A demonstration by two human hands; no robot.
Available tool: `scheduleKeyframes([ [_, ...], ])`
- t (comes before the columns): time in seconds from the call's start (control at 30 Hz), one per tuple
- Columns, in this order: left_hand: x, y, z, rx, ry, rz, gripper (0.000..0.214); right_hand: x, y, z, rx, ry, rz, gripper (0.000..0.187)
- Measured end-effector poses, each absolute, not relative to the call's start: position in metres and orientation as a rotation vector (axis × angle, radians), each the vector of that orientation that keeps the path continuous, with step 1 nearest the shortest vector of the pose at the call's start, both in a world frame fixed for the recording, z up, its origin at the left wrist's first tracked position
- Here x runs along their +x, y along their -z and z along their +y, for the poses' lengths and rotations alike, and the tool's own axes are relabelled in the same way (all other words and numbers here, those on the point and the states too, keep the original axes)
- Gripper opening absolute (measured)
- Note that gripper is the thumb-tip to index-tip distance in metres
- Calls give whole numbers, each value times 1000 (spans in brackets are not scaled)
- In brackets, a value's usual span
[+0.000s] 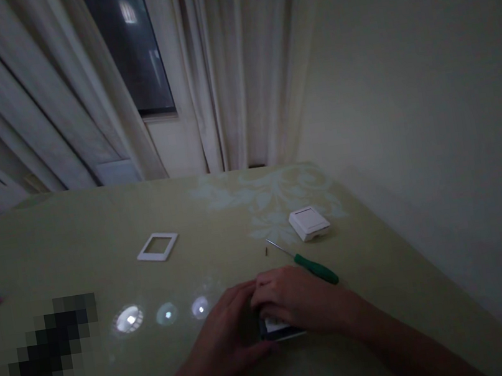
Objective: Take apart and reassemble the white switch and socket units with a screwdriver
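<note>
Both my hands rest on a small dark-and-white switch module (279, 328) lying on the green table (74, 239) near its front. My right hand (296, 297) covers the module from above with fingers curled over it. My left hand (228, 336) grips its left side, thumb at the lower edge. Most of the module is hidden beneath them. A green-handled screwdriver (312, 265) lies just beyond my right hand, and a tiny screw (266, 251) sits near its tip.
A white square frame (158, 246) lies further back at the left. A white switch cover (309, 222) sits at the back right. Curtains and a dark window stand behind the table, a plain wall to the right. A pixelated patch covers the front left.
</note>
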State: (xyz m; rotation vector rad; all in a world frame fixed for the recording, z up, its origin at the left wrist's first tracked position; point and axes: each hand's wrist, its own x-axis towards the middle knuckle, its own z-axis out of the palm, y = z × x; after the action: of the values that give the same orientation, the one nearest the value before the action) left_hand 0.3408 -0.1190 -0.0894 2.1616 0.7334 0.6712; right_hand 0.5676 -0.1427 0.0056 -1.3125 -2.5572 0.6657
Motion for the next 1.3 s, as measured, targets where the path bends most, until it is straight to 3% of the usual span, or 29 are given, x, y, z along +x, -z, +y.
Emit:
scheduleKeyframes([
  [0.1, 339, 87, -120, 2123, -646, 770, 92, 590, -15, -142, -1571, -533, -2424, 12],
  [0.17, 339, 83, -120, 2085, -636, 797, 86, 609, -15, -147, -1768, -428, -2294, 4],
  [0.3, 341, 72, -120, 2075, -705, 791, 30, 643, 12, -169, -1964, -323, -2114, 24],
  [0.37, 344, 68, -120, 2094, -742, 783, 15, 652, 31, -179, -1966, -342, -2038, 32],
  [0.5, 350, 69, -120, 2113, -787, 790, 15, 657, 54, -185, -1952, -323, -1886, 29],
  [0.67, 355, 79, -121, 1915, -815, 822, 6, 661, 44, -184, -1846, -253, -1745, 17],
  [0.83, 359, 79, -121, 1849, -813, 784, 8, 663, 10, -188, -1473, -115, -1365, 26],
  [0.97, 355, 80, -121, 1927, -803, 787, 14, 647, -18, -189, -1327, -76, -1421, 31],
  [1.1, 351, 85, -125, 2019, -724, 796, 69, 629, -20, -193, -1313, -40, -1478, 33],
  [1.17, 350, 88, -127, 2067, -695, 798, 84, 626, -9, -195, -1293, -57, -1406, 32],
  [1.3, 350, 86, -127, 2148, -695, 827, 69, 629, 14, -198, -1244, -70, -1218, 27],
])
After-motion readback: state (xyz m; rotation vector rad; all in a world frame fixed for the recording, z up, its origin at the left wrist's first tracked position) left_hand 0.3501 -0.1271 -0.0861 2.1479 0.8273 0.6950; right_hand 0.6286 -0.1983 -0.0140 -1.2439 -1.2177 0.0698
